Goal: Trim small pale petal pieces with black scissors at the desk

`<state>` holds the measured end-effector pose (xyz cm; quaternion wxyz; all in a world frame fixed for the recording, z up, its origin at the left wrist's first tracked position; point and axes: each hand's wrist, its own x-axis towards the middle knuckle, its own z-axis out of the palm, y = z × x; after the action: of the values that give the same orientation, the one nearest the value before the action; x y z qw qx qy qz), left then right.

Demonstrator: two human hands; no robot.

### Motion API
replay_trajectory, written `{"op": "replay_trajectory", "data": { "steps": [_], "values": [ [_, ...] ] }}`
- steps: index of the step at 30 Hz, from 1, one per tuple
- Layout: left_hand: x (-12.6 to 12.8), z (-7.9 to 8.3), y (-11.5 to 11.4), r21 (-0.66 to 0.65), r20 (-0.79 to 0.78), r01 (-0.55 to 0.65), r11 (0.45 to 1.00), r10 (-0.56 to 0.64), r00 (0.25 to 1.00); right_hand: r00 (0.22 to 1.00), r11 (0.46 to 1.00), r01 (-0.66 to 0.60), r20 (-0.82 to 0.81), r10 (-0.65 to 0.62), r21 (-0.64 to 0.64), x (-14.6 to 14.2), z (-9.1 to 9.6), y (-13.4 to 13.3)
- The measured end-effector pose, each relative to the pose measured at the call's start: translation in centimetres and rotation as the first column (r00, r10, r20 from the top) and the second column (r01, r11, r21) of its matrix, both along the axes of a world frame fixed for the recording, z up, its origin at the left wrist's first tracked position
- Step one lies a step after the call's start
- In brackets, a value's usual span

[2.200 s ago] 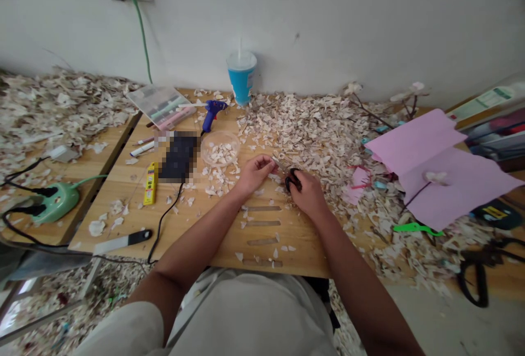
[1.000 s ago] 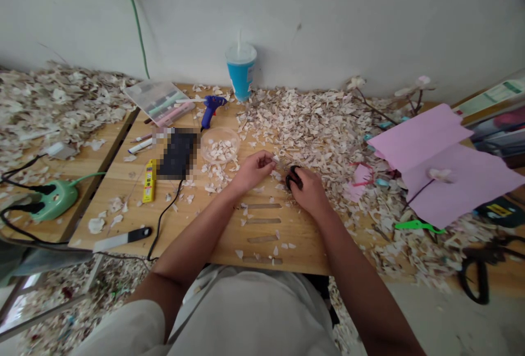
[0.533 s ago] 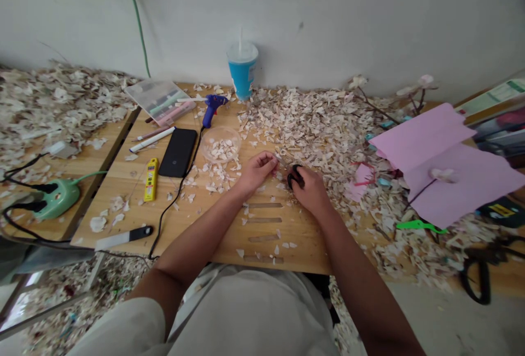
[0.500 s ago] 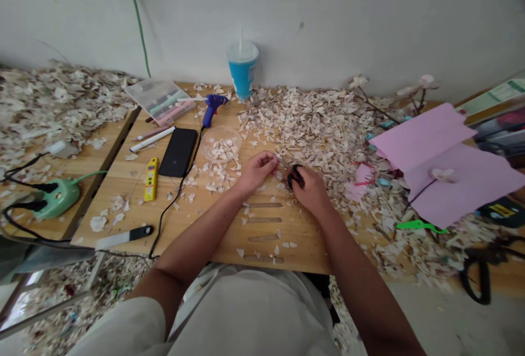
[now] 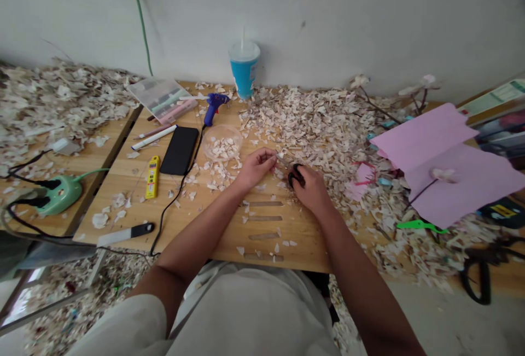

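Note:
My right hand (image 5: 310, 186) is closed round the black handles of a pair of scissors (image 5: 296, 175), whose blades point left toward my other hand. My left hand (image 5: 258, 165) pinches a small pale flake (image 5: 276, 157) between thumb and fingertips, close to the scissor tips; its exact shape is too small to make out. Just left of that hand stands a clear round tub (image 5: 222, 144) with cut pale pieces inside. Below the hands, several thin brownish strips (image 5: 266, 219) lie in a column on the wooden table (image 5: 229, 235).
Pale scraps (image 5: 303, 121) heap along the wall. A blue cup (image 5: 245, 71), blue glue gun (image 5: 214, 109), black phone (image 5: 179, 151), yellow box (image 5: 152, 177) and scraper (image 5: 127, 234) lie leftward; a black cord (image 5: 166, 211) runs among them. Pink paper (image 5: 459, 181) and a green tool (image 5: 420, 226) lie right.
Both hands stay almost in the same place, with the left still pinching and the right still on the scissors. The view has shifted very slightly.

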<state>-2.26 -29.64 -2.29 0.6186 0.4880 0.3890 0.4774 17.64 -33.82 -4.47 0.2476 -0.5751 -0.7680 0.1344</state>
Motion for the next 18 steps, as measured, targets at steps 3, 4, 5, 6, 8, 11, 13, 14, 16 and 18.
{"op": "replay_trajectory", "data": {
  "steps": [3, 4, 5, 6, 8, 11, 13, 14, 16, 18],
  "values": [
    [-0.1, 0.14, 0.01, 0.04, -0.031, 0.0, 0.999, 0.001, 1.0, 1.0, 1.0, 0.0, 0.008, 0.0, 0.001, 0.04, -0.13, 0.01],
    [-0.14, 0.2, 0.01, 0.058, -0.046, -0.001, 0.998, 0.004, 0.999, 1.0, 1.0, -0.001, 0.014, 0.001, 0.002, 0.05, -0.15, 0.01],
    [-0.18, 0.26, -0.01, 0.075, -0.064, -0.001, 0.997, 0.006, 0.998, 1.0, 1.0, -0.002, 0.019, 0.002, 0.006, 0.07, -0.17, 0.01],
    [-0.23, 0.31, -0.02, 0.088, -0.084, -0.001, 0.996, 0.008, 0.996, 1.0, 1.0, -0.003, 0.022, 0.003, 0.01, 0.08, -0.16, 0.0],
    [-0.35, 0.38, -0.05, 0.108, -0.128, 0.007, 0.994, 0.006, 0.992, 1.0, 1.0, -0.007, 0.022, 0.006, 0.019, 0.08, -0.1, -0.04],
    [-0.63, 0.44, -0.06, 0.137, -0.206, 0.017, 0.99, 0.012, 0.979, 0.999, 1.0, -0.017, 0.03, 0.016, 0.025, 0.04, 0.06, -0.09],
    [-0.77, 0.52, -0.06, 0.162, -0.263, 0.013, 0.987, 0.031, 0.964, 0.999, 1.0, -0.016, 0.038, 0.016, 0.023, 0.01, 0.12, -0.12],
    [-0.77, 0.58, -0.09, 0.171, -0.279, 0.005, 0.985, 0.043, 0.959, 0.999, 1.0, -0.013, 0.037, 0.012, 0.023, 0.01, 0.12, -0.12],
    [-0.58, 0.71, -0.21, 0.16, -0.255, -0.017, 0.987, 0.058, 0.965, 1.0, 1.0, -0.005, 0.026, 0.005, 0.022, 0.01, 0.06, -0.12],
    [-0.12, 0.8, -0.47, 0.087, -0.138, -0.032, 0.996, 0.043, 0.99, 1.0, 1.0, -0.001, 0.015, 0.001, 0.02, 0.03, -0.05, -0.1]
  ]
}}
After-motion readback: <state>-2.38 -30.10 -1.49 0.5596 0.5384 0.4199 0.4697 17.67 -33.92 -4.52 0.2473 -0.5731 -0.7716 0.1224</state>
